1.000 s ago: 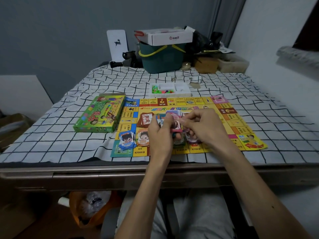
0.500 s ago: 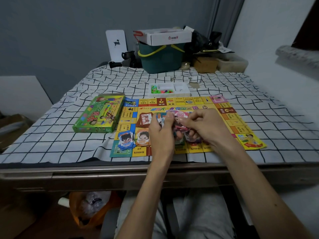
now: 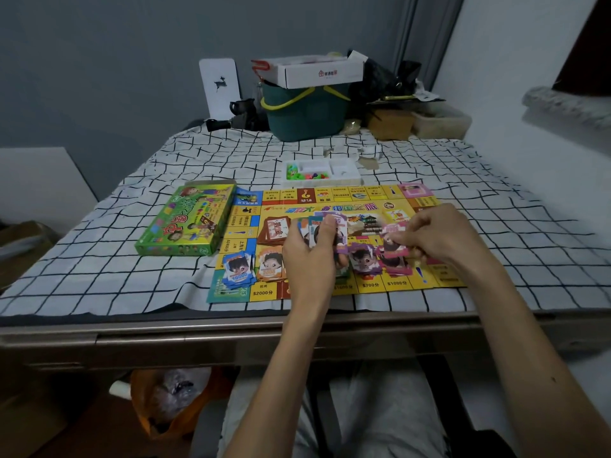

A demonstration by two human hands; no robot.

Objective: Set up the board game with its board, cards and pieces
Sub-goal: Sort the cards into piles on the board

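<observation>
While the fingertips (image 3: 405, 238) of the right hand (image 3: 439, 236) are pinching one pink note (image 3: 393, 249) just above the pink pile (image 3: 398, 268), the left hand (image 3: 307, 259) is gripping a fanned wad of notes (image 3: 322, 228), with the thumb pressing across its face and the other fingers curling behind it. The wad is hovering over the middle of the game board (image 3: 330, 208), near the person.

Several things are threatening this sorting. The piles are lying loose and splayed, so a note that is dropped rather than placed is likely to be sliding off towards the purple pile (image 3: 362, 259) just to the left. A slackening thumb could be letting the fan spill across piles that are already sorted. The right wrist is passing close over the near row and could be sweeping notes off the table's near edge.

Counting outward: two hands are working, one note is pinched and one wad is held. Four note piles are showing plainly, namely the blue pile (image 3: 238, 271), the orange pile (image 3: 271, 266), the purple and the pink. A fifth, greenish one may be hiding under the left hand. Beyond these are one brown card stack (image 3: 273, 231), one board, one green game box (image 3: 188, 221) on the left, and one white tray (image 3: 344, 175) at the far side, holding coloured pieces too small to count.
</observation>
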